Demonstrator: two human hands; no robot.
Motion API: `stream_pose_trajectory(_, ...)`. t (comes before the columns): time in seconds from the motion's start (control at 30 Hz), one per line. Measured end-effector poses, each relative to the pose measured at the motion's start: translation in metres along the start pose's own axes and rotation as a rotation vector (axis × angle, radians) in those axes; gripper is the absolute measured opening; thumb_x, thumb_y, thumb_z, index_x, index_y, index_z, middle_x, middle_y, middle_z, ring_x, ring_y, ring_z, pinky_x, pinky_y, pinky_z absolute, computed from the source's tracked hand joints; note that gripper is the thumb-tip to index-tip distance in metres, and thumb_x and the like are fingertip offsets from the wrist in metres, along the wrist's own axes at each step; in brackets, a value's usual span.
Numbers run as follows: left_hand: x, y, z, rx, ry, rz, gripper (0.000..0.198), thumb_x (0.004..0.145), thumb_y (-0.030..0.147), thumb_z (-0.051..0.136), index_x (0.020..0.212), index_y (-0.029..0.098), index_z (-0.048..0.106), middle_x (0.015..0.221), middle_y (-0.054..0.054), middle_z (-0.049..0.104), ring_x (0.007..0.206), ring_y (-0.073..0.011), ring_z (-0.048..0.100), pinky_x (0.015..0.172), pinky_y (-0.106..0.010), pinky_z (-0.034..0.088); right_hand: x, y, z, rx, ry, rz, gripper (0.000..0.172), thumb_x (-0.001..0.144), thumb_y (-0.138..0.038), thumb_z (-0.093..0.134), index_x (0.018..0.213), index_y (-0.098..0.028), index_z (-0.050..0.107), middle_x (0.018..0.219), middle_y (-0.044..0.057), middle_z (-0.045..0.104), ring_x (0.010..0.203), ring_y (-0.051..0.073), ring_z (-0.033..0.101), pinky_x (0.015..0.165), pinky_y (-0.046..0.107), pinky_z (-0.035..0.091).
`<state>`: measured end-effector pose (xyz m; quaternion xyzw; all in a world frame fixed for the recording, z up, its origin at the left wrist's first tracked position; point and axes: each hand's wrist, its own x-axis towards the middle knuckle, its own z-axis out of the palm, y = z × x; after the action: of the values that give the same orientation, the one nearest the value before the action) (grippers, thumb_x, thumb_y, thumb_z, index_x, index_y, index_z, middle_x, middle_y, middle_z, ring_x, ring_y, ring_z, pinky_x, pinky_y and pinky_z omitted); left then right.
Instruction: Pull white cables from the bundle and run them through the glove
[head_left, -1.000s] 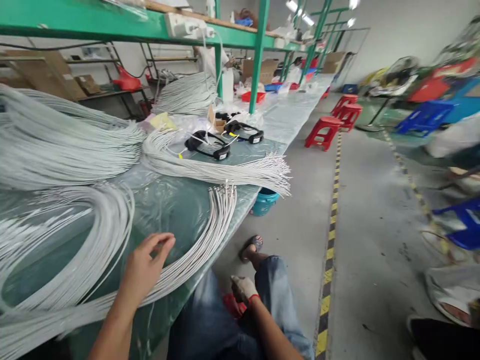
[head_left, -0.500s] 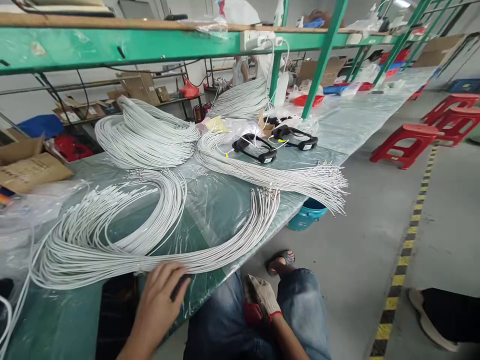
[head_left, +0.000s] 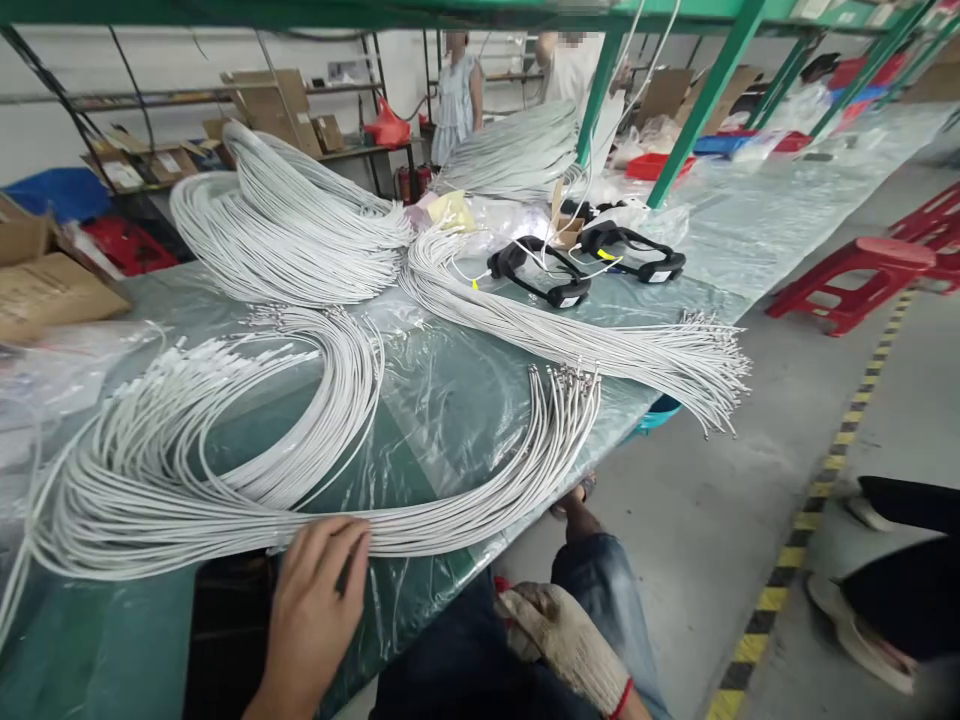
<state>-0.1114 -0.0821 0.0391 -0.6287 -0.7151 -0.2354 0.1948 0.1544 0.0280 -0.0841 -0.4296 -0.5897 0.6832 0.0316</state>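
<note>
My bare left hand (head_left: 322, 595) rests at the near edge of a bundle of white cables (head_left: 420, 525). Its bent fingertips touch the strands, and a gap shows between thumb and forefinger. Beside this hand a black flat object like a phone (head_left: 229, 620) lies partly under the bundle. Metal-tipped cable ends (head_left: 566, 380) fan out to the right, while the other end loops round at the left. My right hand (head_left: 566, 640), in a knitted white glove with a red cuff, is over my lap with its fingers closed. A bit of red shows by its fingertips; what it holds is hidden.
Behind lie a large cable coil (head_left: 292, 230) and another bundle (head_left: 585, 335), overhanging the table's edge. Two black strap-like frames (head_left: 536, 275) sit beyond. A green post (head_left: 705, 105) rises from the table. Red stools (head_left: 847, 280) and another person's feet (head_left: 862, 620) are at right.
The view has tipped downward and shifted left. My left thumb has come in against the cables. The gloved right hand has turned and its fingers have closed further.
</note>
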Motion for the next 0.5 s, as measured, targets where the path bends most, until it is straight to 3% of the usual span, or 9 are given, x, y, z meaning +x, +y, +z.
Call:
stream_pose_trajectory(0.13, 0.003, -0.019, -0.006, 0.070, -0.039, 0.042, 0.012, 0.101, 0.020, 0.054, 0.105, 0.017, 0.065, 0.099, -0.007, 0.066, 0.094, -0.0200, 0.064, 0.083, -0.034, 0.051, -0.029, -0.046, -0.001, 0.178, -0.188, -0.077, 0.075, 0.090, -0.084, 0.045, 0.104, -0.018, 0.078, 0.083, 0.013, 0.077, 0.080, 0.027, 0.074, 0.080, 0.037, 0.055)
stream_pose_trajectory(0.27, 0.007, -0.016, -0.004, 0.131, -0.031, 0.076, 0.018, 0.101, 0.017, 0.049, 0.101, 0.016, 0.066, 0.094, -0.006, 0.065, 0.086, -0.0199, 0.063, 0.077, -0.035, 0.049, -0.031, -0.077, 0.011, 0.697, -0.517, -0.210, 0.113, 0.073, -0.105, 0.020, 0.128, -0.020, 0.071, 0.096, 0.017, 0.078, 0.084, 0.033, 0.076, 0.077, 0.043, 0.056)
stream_pose_trajectory(0.37, 0.007, -0.019, -0.001, 0.129, -0.050, 0.086, 0.022, 0.100, 0.016, 0.047, 0.104, 0.018, 0.068, 0.094, -0.006, 0.065, 0.085, -0.0206, 0.063, 0.076, -0.036, 0.048, -0.020, -0.092, 0.021, 0.919, -0.614, -0.185, 0.111, 0.074, -0.105, 0.022, 0.132, -0.021, 0.066, 0.107, 0.016, 0.076, 0.091, 0.034, 0.075, 0.082, 0.046, 0.056)
stream_pose_trajectory(0.5, 0.005, -0.027, 0.003, 0.116, -0.065, 0.133, 0.025, 0.102, 0.021, 0.044, 0.102, 0.020, 0.068, 0.094, -0.006, 0.066, 0.086, -0.0214, 0.063, 0.072, -0.035, 0.045, -0.004, -0.101, 0.030, 1.097, -0.580, -0.150, 0.107, 0.076, -0.103, 0.025, 0.133, -0.020, 0.063, 0.113, 0.014, 0.073, 0.096, 0.034, 0.073, 0.084, 0.050, 0.056)
